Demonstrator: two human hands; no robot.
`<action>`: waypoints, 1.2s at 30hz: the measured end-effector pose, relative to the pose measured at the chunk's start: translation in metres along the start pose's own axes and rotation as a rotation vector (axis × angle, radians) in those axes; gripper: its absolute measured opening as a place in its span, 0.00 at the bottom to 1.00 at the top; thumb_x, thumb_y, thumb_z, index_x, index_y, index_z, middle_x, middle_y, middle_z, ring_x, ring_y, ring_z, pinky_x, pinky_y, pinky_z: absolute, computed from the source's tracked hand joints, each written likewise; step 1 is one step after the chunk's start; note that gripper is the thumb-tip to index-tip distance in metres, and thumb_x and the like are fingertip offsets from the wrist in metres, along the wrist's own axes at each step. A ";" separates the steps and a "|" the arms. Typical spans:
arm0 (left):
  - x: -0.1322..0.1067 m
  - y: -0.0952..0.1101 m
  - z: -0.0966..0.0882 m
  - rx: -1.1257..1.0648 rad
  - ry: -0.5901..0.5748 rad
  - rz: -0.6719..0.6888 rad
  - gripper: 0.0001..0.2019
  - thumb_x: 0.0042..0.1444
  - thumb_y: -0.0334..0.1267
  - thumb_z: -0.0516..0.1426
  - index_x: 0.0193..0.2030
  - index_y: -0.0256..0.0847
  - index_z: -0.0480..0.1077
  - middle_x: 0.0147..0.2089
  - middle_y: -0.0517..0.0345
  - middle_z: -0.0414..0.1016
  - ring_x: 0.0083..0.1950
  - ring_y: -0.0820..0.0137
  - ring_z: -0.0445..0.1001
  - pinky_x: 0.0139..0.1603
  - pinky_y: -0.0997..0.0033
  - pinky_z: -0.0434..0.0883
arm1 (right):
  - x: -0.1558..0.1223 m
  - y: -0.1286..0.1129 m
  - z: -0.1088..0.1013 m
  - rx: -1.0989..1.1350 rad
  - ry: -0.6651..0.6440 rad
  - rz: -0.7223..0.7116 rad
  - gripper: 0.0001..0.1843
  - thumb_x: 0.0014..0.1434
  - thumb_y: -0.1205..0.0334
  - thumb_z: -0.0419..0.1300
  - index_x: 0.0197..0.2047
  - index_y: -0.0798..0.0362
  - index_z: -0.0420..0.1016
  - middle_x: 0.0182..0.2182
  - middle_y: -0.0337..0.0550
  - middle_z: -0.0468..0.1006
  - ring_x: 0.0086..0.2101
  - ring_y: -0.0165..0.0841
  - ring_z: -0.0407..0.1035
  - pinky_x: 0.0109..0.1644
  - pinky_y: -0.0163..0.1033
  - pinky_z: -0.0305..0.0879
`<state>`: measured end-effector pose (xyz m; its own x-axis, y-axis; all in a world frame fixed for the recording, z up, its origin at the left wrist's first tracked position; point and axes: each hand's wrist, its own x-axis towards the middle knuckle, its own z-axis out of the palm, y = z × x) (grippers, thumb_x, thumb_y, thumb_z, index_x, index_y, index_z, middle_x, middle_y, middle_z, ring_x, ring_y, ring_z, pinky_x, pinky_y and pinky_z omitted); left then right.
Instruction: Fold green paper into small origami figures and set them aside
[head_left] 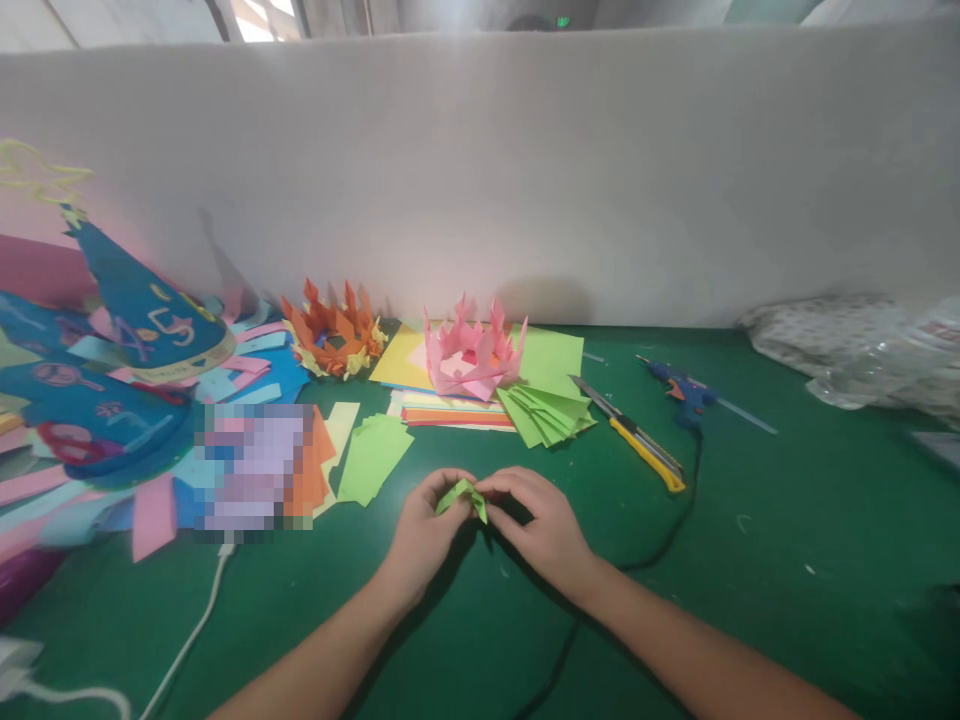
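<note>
A small folded piece of light green paper (462, 494) is pinched between both hands low over the green table (787, 540). My left hand (424, 532) grips its left end with curled fingers. My right hand (538, 527) grips its right end, fingers closed over it. Just beyond the hands lie a loose stack of light green paper squares (373, 456) and a fan of folded green pieces (546, 413). A pink paper crown (472, 355) and an orange paper crown (334, 333) stand further back.
A yellow utility knife (636, 440) and a blue glue gun (681, 388) with a black cord lie right of the papers. Blue paper cone hats (142, 305) and coloured strips crowd the left. A plastic bag (847, 345) sits far right. A white partition (480, 170) backs the table.
</note>
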<state>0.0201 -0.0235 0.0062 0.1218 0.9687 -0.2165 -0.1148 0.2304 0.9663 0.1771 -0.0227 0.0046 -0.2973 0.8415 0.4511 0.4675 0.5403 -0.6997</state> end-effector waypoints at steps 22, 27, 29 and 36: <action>-0.002 0.003 0.003 -0.037 -0.005 -0.041 0.14 0.47 0.44 0.63 0.34 0.35 0.72 0.31 0.56 0.75 0.33 0.71 0.72 0.39 0.72 0.68 | -0.001 0.003 -0.001 0.068 0.059 0.105 0.05 0.54 0.68 0.59 0.35 0.50 0.74 0.31 0.40 0.77 0.33 0.32 0.72 0.38 0.37 0.68; -0.003 0.003 0.004 -0.098 -0.015 -0.038 0.15 0.45 0.45 0.64 0.36 0.36 0.73 0.36 0.54 0.76 0.38 0.69 0.73 0.44 0.70 0.69 | 0.002 0.001 -0.002 0.177 0.058 0.204 0.02 0.55 0.64 0.59 0.33 0.52 0.73 0.30 0.41 0.76 0.31 0.32 0.71 0.36 0.35 0.69; -0.004 0.002 0.005 -0.096 -0.009 -0.024 0.15 0.44 0.44 0.65 0.36 0.37 0.73 0.36 0.54 0.76 0.39 0.68 0.73 0.44 0.70 0.69 | 0.002 0.001 -0.001 0.244 0.062 0.245 0.02 0.54 0.64 0.59 0.33 0.53 0.72 0.29 0.41 0.75 0.31 0.32 0.71 0.36 0.35 0.69; -0.003 0.000 0.005 -0.093 -0.044 -0.008 0.13 0.45 0.44 0.64 0.33 0.37 0.73 0.32 0.55 0.74 0.35 0.69 0.72 0.43 0.67 0.70 | 0.003 0.005 0.002 0.477 0.007 0.372 0.05 0.52 0.62 0.60 0.30 0.53 0.68 0.26 0.37 0.70 0.28 0.29 0.67 0.32 0.34 0.67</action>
<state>0.0246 -0.0269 0.0074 0.1661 0.9623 -0.2154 -0.2048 0.2474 0.9470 0.1768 -0.0174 0.0010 -0.1789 0.9751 0.1314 0.1136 0.1531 -0.9817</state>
